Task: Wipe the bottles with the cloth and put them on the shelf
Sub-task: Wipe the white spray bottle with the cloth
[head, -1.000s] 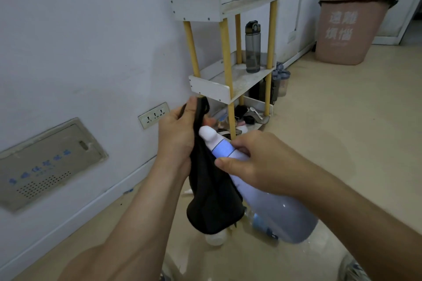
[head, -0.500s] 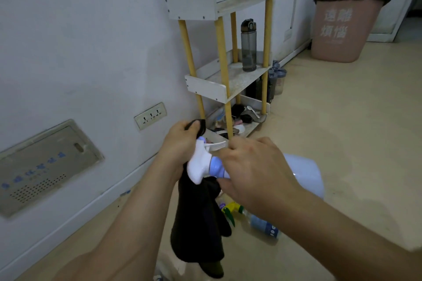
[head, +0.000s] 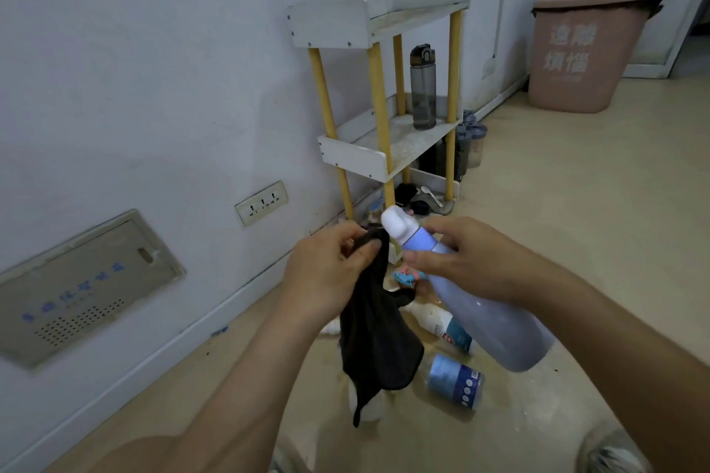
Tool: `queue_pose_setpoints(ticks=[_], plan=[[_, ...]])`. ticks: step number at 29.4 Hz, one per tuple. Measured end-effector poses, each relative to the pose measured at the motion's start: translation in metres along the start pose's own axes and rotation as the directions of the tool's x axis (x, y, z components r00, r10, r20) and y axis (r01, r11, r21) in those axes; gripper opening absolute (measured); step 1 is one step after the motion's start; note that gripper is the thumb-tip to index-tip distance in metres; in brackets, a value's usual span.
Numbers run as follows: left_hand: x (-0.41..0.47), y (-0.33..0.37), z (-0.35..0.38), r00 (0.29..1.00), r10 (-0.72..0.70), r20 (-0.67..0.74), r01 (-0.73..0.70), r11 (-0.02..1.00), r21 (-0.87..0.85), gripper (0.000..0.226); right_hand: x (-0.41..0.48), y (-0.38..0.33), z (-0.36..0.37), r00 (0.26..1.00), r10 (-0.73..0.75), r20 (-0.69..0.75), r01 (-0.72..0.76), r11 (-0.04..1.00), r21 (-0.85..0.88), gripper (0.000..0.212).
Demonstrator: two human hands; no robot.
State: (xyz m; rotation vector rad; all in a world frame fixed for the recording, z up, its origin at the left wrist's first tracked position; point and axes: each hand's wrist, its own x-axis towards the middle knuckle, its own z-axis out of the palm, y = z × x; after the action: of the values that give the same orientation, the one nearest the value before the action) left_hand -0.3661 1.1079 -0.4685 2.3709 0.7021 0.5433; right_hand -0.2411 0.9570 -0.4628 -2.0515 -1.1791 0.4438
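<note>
Floor bottles; grey bottle on shelf

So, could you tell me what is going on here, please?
A person is cleaning bottles beside a small shelf. The left hand grips a black cloth, which hangs down. The right hand holds a lavender bottle near its neck, tilted, with the white cap close to the cloth. A dark bottle stands on the middle tier of the shelf. A blue-labelled bottle lies on the floor below the hands, not yet shelved.
</note>
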Motion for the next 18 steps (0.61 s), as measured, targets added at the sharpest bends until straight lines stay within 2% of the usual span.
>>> queue_pose_setpoints(ticks=[2,4,5,7,9,11,14,18], plan=[[-0.002,-0.001,0.002,0.996,0.009,0.084,-0.018,0.994,0.107,0.022,0.001,0.002,0.006,1.0,0.011,0.008,-0.011,0.998,0.059,0.025],[-0.002,-0.001,0.002,0.992,0.012,0.124,-0.028,0.991,0.132,0.028,0.002,0.002,0.012,0.999,0.047,-0.003,-0.046,0.995,0.093,0.032],[-0.002,0.001,0.001,0.992,0.019,0.126,-0.029,0.996,0.081,0.029,0.003,0.001,0.015,0.998,0.065,-0.007,-0.063,0.987,0.15,0.033],[-0.002,0.005,0.0,0.994,0.014,0.11,0.008,0.982,-0.19,0.027,0.003,-0.002,0.019,0.996,0.083,0.02,-0.085,0.935,0.345,0.028],[-0.004,0.011,-0.001,0.993,-0.02,0.115,0.068,0.901,-0.429,0.025,0.002,-0.005,0.02,0.989,0.112,0.092,-0.144,0.836,0.53,0.023],[-0.005,0.013,-0.002,0.987,-0.023,0.158,0.108,0.827,-0.552,0.029,0.002,-0.008,0.02,0.984,0.115,0.134,-0.174,0.768,0.617,0.021],[-0.008,0.012,-0.006,0.97,0.032,0.239,0.128,0.77,-0.624,0.04,0.003,-0.011,0.021,0.989,0.107,0.101,-0.147,0.749,0.646,0.022],[-0.014,0.006,0.001,0.944,0.056,0.325,0.136,0.831,-0.539,0.041,0.003,-0.015,0.02,0.991,0.125,-0.052,-0.081,0.855,0.512,0.022]])
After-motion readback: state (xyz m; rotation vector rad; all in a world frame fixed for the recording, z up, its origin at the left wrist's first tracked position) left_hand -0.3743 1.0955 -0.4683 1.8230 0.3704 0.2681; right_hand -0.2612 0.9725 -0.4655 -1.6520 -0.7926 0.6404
